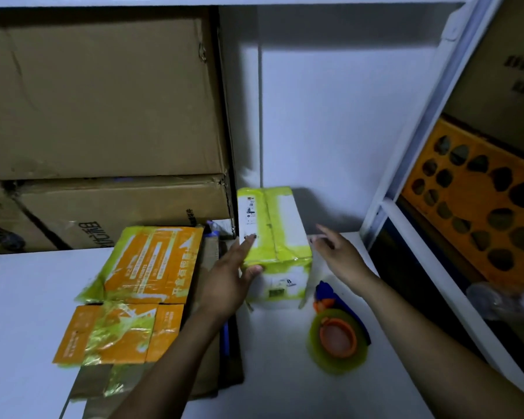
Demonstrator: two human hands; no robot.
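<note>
The small taped box [274, 228] sits far on the white shelf [28, 297], already sealed in yellow-green tape. The left hand [230, 276] lies flat against its left side and the right hand [342, 255] hovers spread just beside it, so lifting it seems yet to come. An "8" shows on its near face. The orange carton [146, 267] at left carries Chinese print.
</note>
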